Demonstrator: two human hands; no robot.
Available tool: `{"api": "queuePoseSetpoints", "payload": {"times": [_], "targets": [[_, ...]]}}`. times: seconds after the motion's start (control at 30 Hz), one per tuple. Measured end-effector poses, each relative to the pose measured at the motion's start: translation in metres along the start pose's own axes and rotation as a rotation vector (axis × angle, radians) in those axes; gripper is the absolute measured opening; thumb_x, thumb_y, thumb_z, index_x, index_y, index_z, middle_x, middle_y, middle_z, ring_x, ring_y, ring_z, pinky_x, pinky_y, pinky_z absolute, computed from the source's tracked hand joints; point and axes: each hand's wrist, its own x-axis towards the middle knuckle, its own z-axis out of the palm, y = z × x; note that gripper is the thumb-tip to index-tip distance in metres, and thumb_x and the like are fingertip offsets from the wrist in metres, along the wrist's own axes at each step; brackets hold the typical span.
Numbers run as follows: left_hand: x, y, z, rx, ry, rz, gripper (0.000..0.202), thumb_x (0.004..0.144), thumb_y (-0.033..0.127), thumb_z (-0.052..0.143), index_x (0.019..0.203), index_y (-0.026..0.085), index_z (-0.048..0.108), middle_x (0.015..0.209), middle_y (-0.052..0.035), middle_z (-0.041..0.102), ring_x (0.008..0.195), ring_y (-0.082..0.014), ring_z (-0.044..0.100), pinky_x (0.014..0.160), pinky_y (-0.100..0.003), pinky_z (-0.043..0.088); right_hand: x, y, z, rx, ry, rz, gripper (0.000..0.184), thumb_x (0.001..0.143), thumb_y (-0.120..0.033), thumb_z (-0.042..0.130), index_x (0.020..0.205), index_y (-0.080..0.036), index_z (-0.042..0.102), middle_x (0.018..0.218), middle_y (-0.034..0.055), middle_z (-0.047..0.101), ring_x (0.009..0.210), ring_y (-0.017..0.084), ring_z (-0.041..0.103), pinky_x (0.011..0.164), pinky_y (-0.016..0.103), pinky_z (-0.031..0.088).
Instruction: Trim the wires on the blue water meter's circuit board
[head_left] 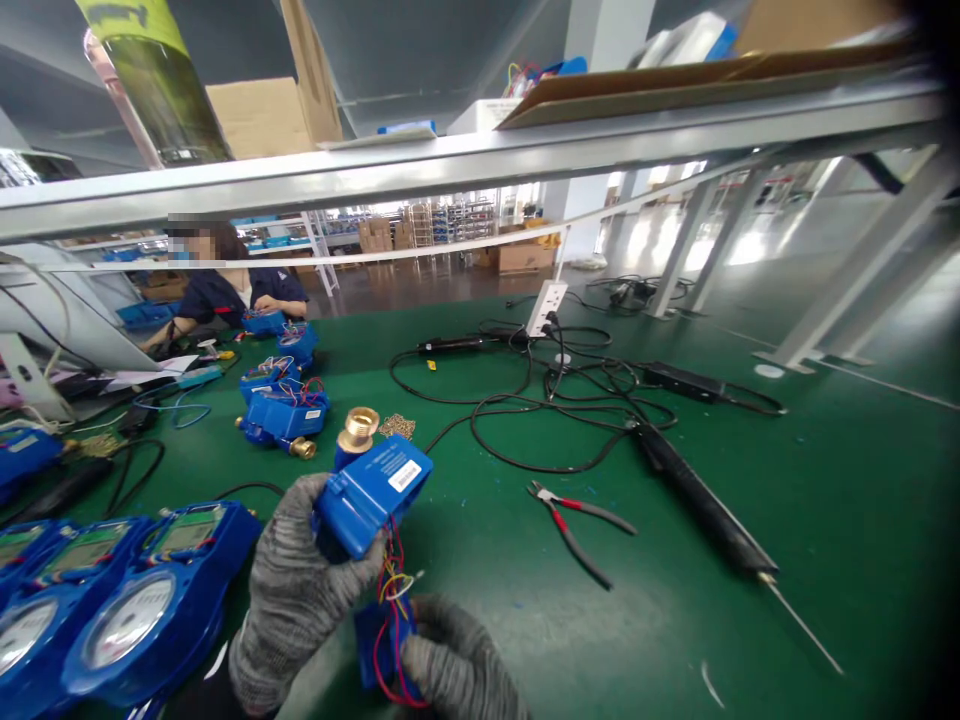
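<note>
My left hand point(296, 590), in a grey knit glove, is wrapped round a blue water-meter body point(373, 490) with a white label and a brass threaded end point(358, 428), tilted up above the green table. Red, yellow and blue wires point(391, 585) hang from it down to a small blue part point(379, 640) held by my gloved right hand point(457, 665) at the bottom edge. Both hands are closed on these pieces.
Blue meters with round dials point(127, 610) lie at the lower left, more blue meters point(281, 405) further back. Red-handled pliers point(574, 520), a black electric screwdriver point(705, 510) and tangled black cables point(555, 400) lie to the right. A seated person point(225, 290) works far left. A metal shelf point(480, 150) runs overhead.
</note>
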Motion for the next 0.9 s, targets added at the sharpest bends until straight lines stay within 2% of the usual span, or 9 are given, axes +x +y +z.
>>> {"api": "queuePoseSetpoints", "payload": {"times": [0.07,0.17,0.33,0.43,0.53,0.63,0.73,0.8,0.9], "targets": [[0.008,0.013,-0.010,-0.214,-0.065,-0.248,0.056,0.070,0.045,0.084,0.112,0.021,0.056,0.106,-0.0070,0.066,0.097,-0.0285,0.065,0.090,-0.041,0.053,0.003,-0.009,-0.017,-0.284,0.207,-0.162,0.049,0.087,-0.047,0.071,0.123,-0.016,0.058,0.106,0.0128,0.069,0.094,0.033,0.071,0.081,0.042,0.063],[0.018,0.030,-0.023,-0.591,-0.260,-0.502,0.055,0.069,0.047,0.084,0.108,0.019,0.058,0.107,-0.0069,0.069,0.098,-0.0272,0.066,0.085,-0.037,0.055,0.007,-0.038,-0.043,-1.121,0.491,-0.580,0.056,0.085,-0.036,0.062,0.136,-0.015,0.051,0.125,0.0209,0.061,0.109,0.043,0.064,0.083,0.057,0.062],[0.017,0.043,-0.016,-1.135,-0.439,-0.845,0.042,0.068,0.036,0.085,0.100,0.017,0.067,0.099,-0.0066,0.075,0.094,-0.0254,0.071,0.083,-0.033,0.058,0.017,-0.106,-0.056,-1.672,0.485,-0.903,0.049,0.090,-0.034,0.049,0.130,-0.007,0.053,0.110,0.0263,0.066,0.089,0.044,0.070,0.057,0.054,0.066],[0.003,0.037,0.005,-1.481,-0.702,-0.976,0.036,0.081,0.036,0.072,0.107,0.011,0.072,0.101,-0.0128,0.077,0.103,-0.0300,0.072,0.096,-0.041,0.056,0.029,-0.124,-0.051,-1.695,0.397,-0.992,0.045,0.092,-0.027,0.047,0.130,-0.003,0.052,0.112,0.0273,0.065,0.091,0.042,0.070,0.062,0.056,0.066],[-0.013,0.023,0.019,-1.491,-0.857,-1.028,0.043,0.092,0.044,0.059,0.109,0.008,0.074,0.107,-0.0172,0.076,0.115,-0.0333,0.069,0.106,-0.049,0.051,0.043,-0.122,-0.053,-1.620,0.289,-1.004,0.045,0.094,-0.026,0.048,0.133,-0.002,0.050,0.115,0.0270,0.063,0.095,0.042,0.068,0.068,0.058,0.066],[-0.018,0.006,0.016,-1.304,-0.743,-0.928,0.037,0.084,0.048,0.072,0.102,0.017,0.078,0.129,-0.0126,0.070,0.138,-0.0314,0.053,0.120,-0.045,0.041,0.054,-0.112,-0.059,-1.517,0.203,-0.993,0.046,0.096,-0.025,0.049,0.136,-0.003,0.048,0.120,0.0256,0.061,0.103,0.041,0.065,0.074,0.058,0.065],[-0.009,-0.004,0.007,-1.121,-0.435,-0.764,0.047,0.066,0.045,0.089,0.108,0.027,0.077,0.149,-0.0007,0.057,0.152,-0.0237,0.033,0.130,-0.033,0.021,0.063,-0.107,-0.061,-1.438,0.164,-0.983,0.048,0.097,-0.024,0.051,0.141,-0.008,0.045,0.127,0.0224,0.058,0.110,0.039,0.061,0.081,0.058,0.063],[0.001,-0.001,0.004,-1.056,-0.359,-0.678,0.058,0.069,0.055,0.086,0.118,0.028,0.074,0.147,-0.0018,0.058,0.147,-0.0253,0.041,0.129,-0.039,0.026,0.068,-0.107,-0.059,-1.378,0.131,-0.999,0.050,0.097,-0.021,0.052,0.146,-0.011,0.043,0.131,0.0201,0.055,0.117,0.036,0.058,0.087,0.056,0.062],[0.014,0.014,0.008,-1.090,-0.464,-0.655,0.052,0.070,0.057,0.083,0.111,0.025,0.077,0.130,-0.0068,0.070,0.133,-0.0319,0.057,0.117,-0.047,0.045,0.075,-0.109,-0.053,-1.283,0.049,-1.033,0.053,0.099,-0.018,0.051,0.150,-0.015,0.039,0.138,0.0177,0.051,0.126,0.033,0.051,0.098,0.052,0.057]]}}
